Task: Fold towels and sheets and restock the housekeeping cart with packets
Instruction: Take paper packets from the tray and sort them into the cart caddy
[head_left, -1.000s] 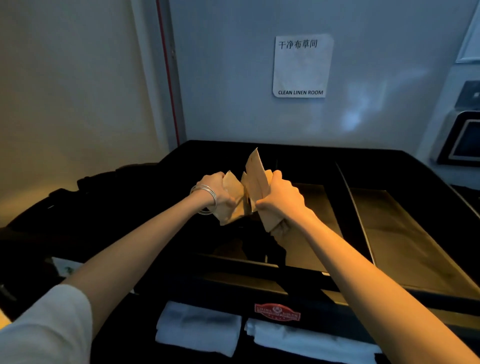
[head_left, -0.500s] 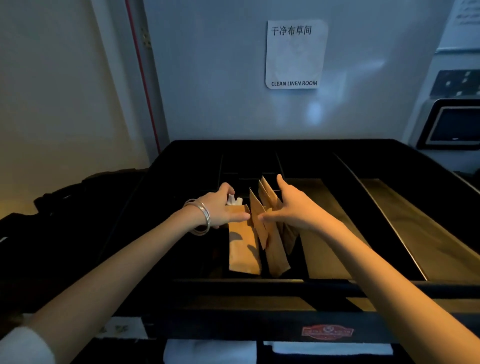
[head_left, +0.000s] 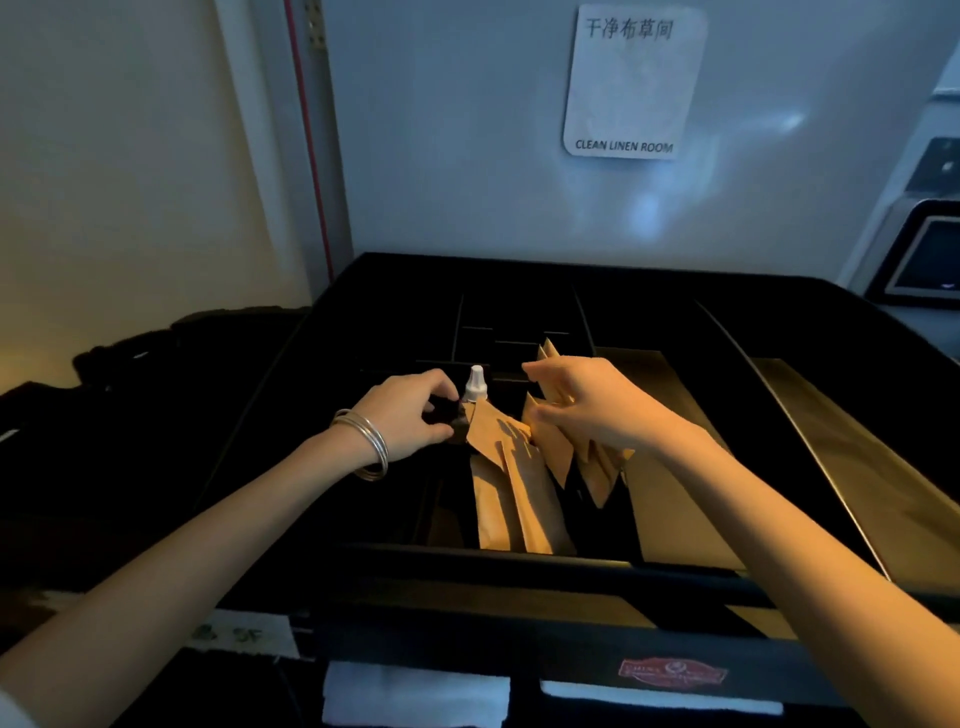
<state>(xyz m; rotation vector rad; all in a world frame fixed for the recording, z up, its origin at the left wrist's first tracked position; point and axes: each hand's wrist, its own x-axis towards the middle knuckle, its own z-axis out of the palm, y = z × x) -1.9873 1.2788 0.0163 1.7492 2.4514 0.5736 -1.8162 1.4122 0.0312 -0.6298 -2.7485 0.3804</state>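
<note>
Both hands (head_left: 410, 415) (head_left: 592, 410) among packets (head_left: 519, 483) (upright).

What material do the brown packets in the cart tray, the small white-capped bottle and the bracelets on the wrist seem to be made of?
Brown packets: probably kraft paper, matte, with sharp flat creases and stiff corners.
Small bottle: its white cone cap looks like smooth plastic; the dark body is too dim to judge.
Bracelets on the left wrist: likely metal, as thin rigid rings with a pale shine.
Cart tray: black, matte; plastic or coated board, unclear.
</note>
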